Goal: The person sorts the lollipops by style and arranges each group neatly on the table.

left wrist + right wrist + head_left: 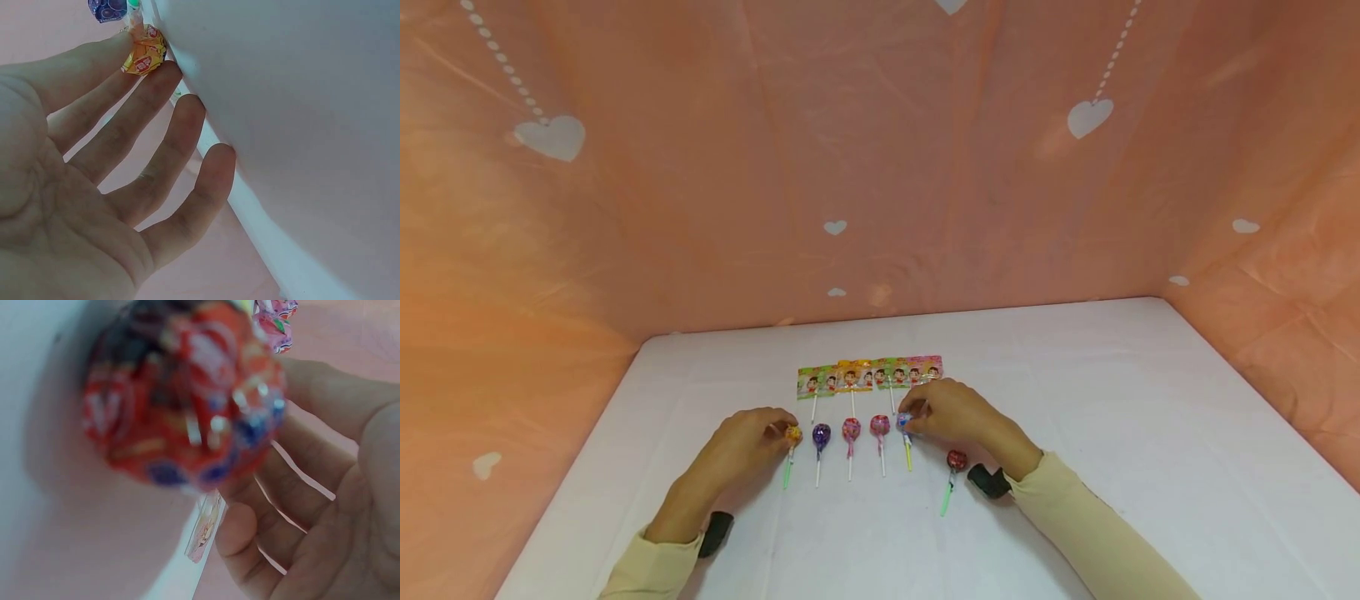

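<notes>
At the left end of a row of lollipops, my left hand pinches the head of a yellow-wrapped lollipop with a green stick. In the left wrist view its wrapper sits between thumb and fingertips, the other fingers spread. My right hand pinches a blue-wrapped lollipop with a yellow stick at the row's right end. Between the hands lie a purple lollipop and two pink ones, the left pink lollipop and the right pink lollipop. A blurred red lollipop hides the right fingertips in the right wrist view.
That red lollipop lies apart, below the right wrist. Behind the row, several flat-packed lollipops in green, orange and pink wrappers lie side by side. All rest on a white-covered table. An orange curtain with hearts surrounds its back and sides.
</notes>
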### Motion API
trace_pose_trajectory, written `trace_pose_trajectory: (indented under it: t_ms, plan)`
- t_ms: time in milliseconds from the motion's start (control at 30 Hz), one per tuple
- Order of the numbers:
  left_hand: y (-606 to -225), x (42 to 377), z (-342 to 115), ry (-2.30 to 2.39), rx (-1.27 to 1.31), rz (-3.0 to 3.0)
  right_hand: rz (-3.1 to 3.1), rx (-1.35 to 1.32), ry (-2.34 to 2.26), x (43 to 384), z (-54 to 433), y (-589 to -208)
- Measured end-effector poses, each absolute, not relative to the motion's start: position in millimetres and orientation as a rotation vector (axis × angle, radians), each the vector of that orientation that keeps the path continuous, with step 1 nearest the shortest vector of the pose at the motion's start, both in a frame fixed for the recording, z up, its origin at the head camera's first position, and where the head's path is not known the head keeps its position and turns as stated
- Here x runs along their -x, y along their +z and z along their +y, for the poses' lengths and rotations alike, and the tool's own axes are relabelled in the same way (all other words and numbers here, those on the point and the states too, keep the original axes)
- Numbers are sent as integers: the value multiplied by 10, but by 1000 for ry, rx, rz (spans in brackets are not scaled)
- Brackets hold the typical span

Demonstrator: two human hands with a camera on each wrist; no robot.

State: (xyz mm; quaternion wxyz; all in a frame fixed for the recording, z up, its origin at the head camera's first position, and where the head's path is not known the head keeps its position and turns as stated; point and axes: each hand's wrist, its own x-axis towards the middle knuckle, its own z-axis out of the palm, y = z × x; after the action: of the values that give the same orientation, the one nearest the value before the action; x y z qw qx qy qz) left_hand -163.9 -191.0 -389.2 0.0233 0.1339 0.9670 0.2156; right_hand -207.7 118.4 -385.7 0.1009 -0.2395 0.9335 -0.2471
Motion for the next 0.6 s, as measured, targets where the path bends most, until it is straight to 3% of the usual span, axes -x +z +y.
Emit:
trace_pose_trajectory:
  t_ms: [600]
  plan:
    - [-3899, 1639, -1922, 687, -431, 3008, 2763, 718, -728, 2057, 1166, -3840]
